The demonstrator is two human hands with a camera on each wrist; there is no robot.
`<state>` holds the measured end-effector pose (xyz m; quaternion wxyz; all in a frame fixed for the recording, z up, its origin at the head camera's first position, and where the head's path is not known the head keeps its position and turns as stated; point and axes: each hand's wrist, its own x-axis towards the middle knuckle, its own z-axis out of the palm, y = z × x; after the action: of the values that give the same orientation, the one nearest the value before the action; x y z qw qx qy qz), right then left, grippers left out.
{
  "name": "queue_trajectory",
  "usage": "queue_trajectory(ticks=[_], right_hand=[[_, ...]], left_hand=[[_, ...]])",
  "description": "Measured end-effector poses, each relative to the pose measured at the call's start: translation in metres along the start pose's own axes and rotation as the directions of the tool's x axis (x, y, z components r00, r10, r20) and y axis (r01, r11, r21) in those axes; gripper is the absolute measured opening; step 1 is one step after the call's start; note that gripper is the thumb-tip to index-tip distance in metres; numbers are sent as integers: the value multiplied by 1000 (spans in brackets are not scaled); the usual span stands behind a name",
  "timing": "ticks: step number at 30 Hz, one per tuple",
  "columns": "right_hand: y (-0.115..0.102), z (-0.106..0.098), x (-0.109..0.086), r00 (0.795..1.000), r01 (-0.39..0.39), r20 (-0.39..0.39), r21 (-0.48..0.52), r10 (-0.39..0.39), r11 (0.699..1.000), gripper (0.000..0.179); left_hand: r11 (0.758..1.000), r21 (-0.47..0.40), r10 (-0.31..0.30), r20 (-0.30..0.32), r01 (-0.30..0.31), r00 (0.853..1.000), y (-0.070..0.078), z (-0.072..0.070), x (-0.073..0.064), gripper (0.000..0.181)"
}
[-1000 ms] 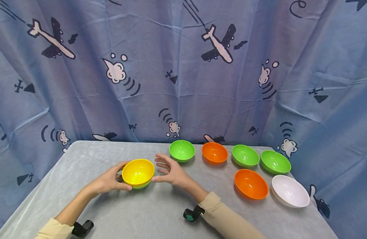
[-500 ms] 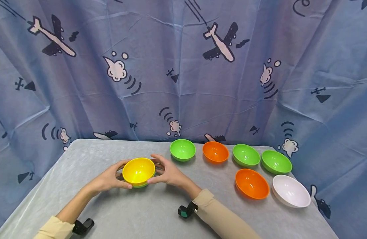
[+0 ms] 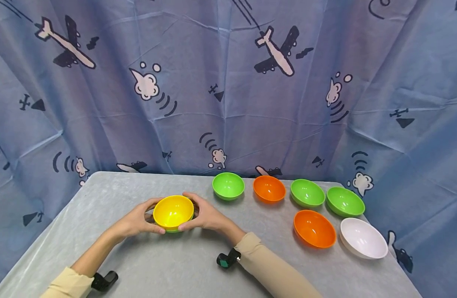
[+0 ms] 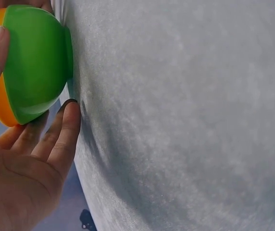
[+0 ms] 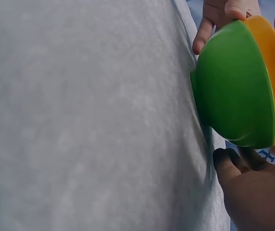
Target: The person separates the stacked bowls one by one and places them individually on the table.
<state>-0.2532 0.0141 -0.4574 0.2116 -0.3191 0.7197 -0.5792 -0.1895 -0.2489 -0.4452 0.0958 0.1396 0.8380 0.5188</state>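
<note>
In the head view a yellow bowl (image 3: 173, 212) sits nested inside a green bowl (image 4: 36, 62), whose foot is at the tablecloth in both wrist views. My left hand (image 3: 136, 222) grips the pair from the left, thumb at the near side of the rim and fingers round the far side. From the right, my right hand (image 3: 206, 215) holds the same pair, its thumb on the near side of the yellow bowl. Its other fingers are partly hidden behind the bowls.
Along the back stand a green bowl (image 3: 228, 186), an orange bowl (image 3: 269, 189) and two more green bowls, one being the green bowl (image 3: 345, 202) at right. A second orange bowl (image 3: 314, 229) and a white bowl (image 3: 363, 239) are nearer. A patterned curtain (image 3: 228, 82) hangs behind the table.
My right hand has moved left, from beside the nested bowls to a hold on their right side. My left hand keeps its grip on the left side.
</note>
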Motion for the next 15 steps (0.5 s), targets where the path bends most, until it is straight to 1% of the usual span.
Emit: queue_trajectory(ticks=[4,8,15], right_hand=[[0,1,1,1000,7,2,-18,-7,1000,97],[2,3,2,1000,30,-7,-31,-31,999,94],[4,4,3,997,74,-15,-21,-74,997,88]], left_hand=[[1000,1,-2,-2,2,1000,0,0,0,98],[1000,-6,-2,-3,2,1000,2,0,0,98],[1000,-9,20,16,-20,1000,6,0,-2,96]])
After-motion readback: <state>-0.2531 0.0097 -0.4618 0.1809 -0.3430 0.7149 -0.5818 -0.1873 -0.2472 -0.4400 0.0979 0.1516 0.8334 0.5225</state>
